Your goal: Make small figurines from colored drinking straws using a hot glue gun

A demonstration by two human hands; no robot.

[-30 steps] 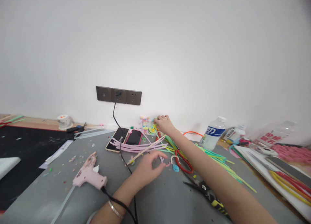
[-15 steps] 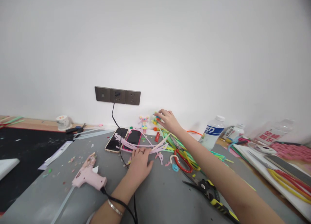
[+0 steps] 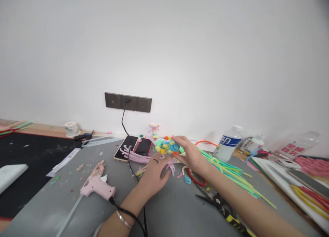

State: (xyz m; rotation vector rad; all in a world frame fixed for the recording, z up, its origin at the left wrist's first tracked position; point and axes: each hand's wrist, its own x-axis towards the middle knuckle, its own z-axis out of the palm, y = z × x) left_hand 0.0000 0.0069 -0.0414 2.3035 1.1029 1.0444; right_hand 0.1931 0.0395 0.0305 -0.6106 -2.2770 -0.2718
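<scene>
My right hand (image 3: 191, 153) grips a small figure (image 3: 172, 146) of blue, yellow, green and orange fuzzy stems, held just above the mat between thumb and fingers. My left hand (image 3: 154, 175) is low over the mat with fingers stretched forward, their tips close to the figure; whether they touch it I cannot tell. Beside those fingertips is a bundle of pale pink pipe cleaners (image 3: 136, 155), lying partly across two phones. A second small figure, pink and yellow (image 3: 154, 130), stands against the wall. Behind my right forearm spread green and yellow pipe cleaners (image 3: 228, 170).
A pink glue gun (image 3: 96, 186) lies at left, its black cord running under my left wrist. Black-and-yellow pliers (image 3: 218, 202) lie near my right forearm. A bottle (image 3: 227, 144) stands at right near a white board (image 3: 272, 172). Small scraps dot the grey mat (image 3: 177, 209).
My right hand has come back from the wall, toward me and down, bringing the colourful figure close to my left hand. My left hand has stayed nearly in place.
</scene>
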